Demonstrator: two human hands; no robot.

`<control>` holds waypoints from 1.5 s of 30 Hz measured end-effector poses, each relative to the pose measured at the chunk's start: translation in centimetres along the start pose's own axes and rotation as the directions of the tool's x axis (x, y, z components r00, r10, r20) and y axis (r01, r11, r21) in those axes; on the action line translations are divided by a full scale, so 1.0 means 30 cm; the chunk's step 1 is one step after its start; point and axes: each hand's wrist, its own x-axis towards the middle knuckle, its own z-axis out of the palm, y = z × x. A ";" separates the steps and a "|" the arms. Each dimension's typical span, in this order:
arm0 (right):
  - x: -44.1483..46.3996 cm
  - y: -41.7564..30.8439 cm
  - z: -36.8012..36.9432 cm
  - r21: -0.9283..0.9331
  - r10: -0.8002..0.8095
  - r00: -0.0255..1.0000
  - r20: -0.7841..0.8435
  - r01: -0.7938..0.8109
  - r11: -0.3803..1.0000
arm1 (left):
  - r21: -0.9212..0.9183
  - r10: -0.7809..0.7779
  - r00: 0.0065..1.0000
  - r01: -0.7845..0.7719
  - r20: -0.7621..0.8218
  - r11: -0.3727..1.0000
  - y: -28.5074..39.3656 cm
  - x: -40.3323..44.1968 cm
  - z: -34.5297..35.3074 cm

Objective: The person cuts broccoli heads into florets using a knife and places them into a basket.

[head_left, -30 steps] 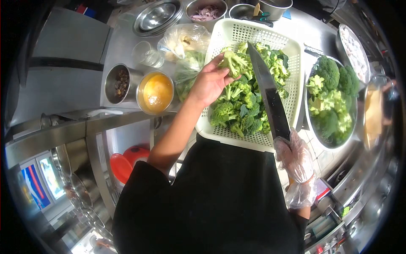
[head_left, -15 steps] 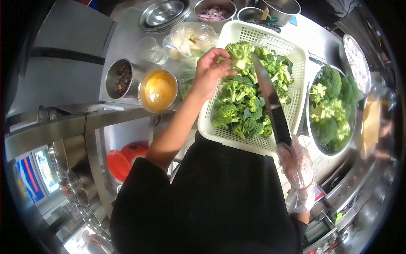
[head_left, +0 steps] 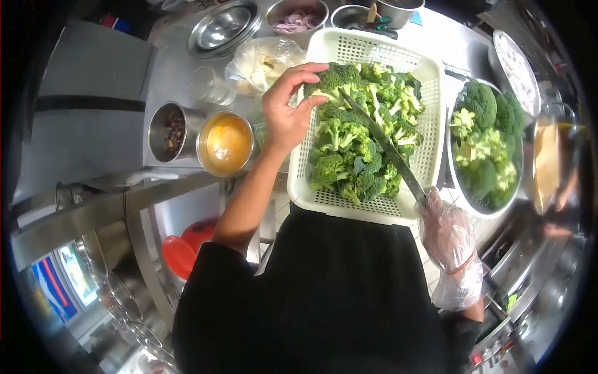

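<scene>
Cut broccoli florets fill much of a pale green perforated basket. My bare left hand is at the basket's upper left, thumb and fingers closed round the side of a broccoli piece. In a clear plastic glove, my right hand grips the handle of a long knife beyond the basket's lower right edge. The blade slants up and left over the florets, its tip at the stem side of the piece by my left hand.
Right of the basket, a white bowl holds larger broccoli in water. At left stand a pot of yellow liquid, a pot of dark pieces, a glass and a plastic bag. Metal bowls sit behind.
The piece at my left hand has turned, its dark green head now facing up. My left hand has shifted left, and the knife has tilted further left, its tip lower at the piece.
</scene>
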 end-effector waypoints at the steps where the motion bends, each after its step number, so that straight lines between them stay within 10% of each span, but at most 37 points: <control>1: 0.006 0.004 0.003 0.019 -0.027 0.999 -0.034 0.028 0.999 | -0.006 -0.002 1.000 0.002 0.012 1.000 0.008 -0.002 0.008; 8: 0.031 0.067 0.033 0.132 0.068 0.987 0.147 -0.088 0.987 | 0.007 0.191 0.976 -0.192 0.106 0.981 0.059 0.016 0.080; 10: 0.039 0.061 0.045 0.166 0.092 0.984 0.153 -0.117 0.979 | -0.353 -0.114 0.991 0.080 -0.076 0.932 0.080 0.009 0.103; 14: 0.052 0.053 0.056 0.272 0.030 0.990 0.135 -0.066 0.960 | -0.266 -0.180 0.983 0.165 -0.034 0.950 0.052 0.002 0.107; 16: 0.070 0.054 0.053 0.298 0.010 0.995 0.100 -0.039 0.954 | 0.000 0.153 0.976 -0.155 0.153 0.988 0.022 0.000 0.104; 21: 0.175 0.016 0.052 0.384 0.038 0.982 0.186 -0.108 0.917 | -0.107 0.275 0.935 -0.258 0.222 0.960 0.064 0.072 0.136; 23: 0.250 -0.009 0.120 0.372 0.024 0.985 0.173 -0.088 0.924 | -0.036 0.495 0.716 -0.552 0.492 0.833 0.143 0.047 0.213; 25: 0.272 -0.005 0.151 0.346 -0.004 0.988 0.156 -0.051 0.937 | 0.023 0.460 0.731 -0.544 0.504 0.839 0.150 0.083 0.240; 27: 0.252 0.006 0.155 0.444 0.051 0.997 0.065 -0.075 0.893 | -0.045 -0.036 0.977 0.047 0.212 0.998 0.071 0.137 0.225; 31: 0.131 0.070 0.140 0.545 0.252 0.954 0.160 -0.298 0.783 | -0.014 -0.273 0.958 0.275 0.083 0.961 -0.085 0.209 0.135; 34: 0.032 0.096 0.104 0.764 0.420 0.848 0.323 -0.496 0.414 | 0.138 -0.281 0.950 0.262 0.138 0.955 -0.192 0.240 0.121; 38: -0.090 0.159 0.041 0.861 0.549 0.795 0.257 -0.447 0.244 | 0.272 -0.148 0.966 0.088 0.211 0.958 -0.138 0.276 0.194; 41: -0.165 0.212 -0.048 0.852 0.624 0.768 0.143 -0.416 0.318 | 0.040 -0.216 0.898 0.217 0.383 0.975 -0.034 0.293 0.355; 45: -0.286 0.350 -0.058 0.927 0.660 0.750 0.050 -0.281 0.248 | 0.206 -0.066 0.856 -0.048 0.512 0.977 0.130 0.314 0.642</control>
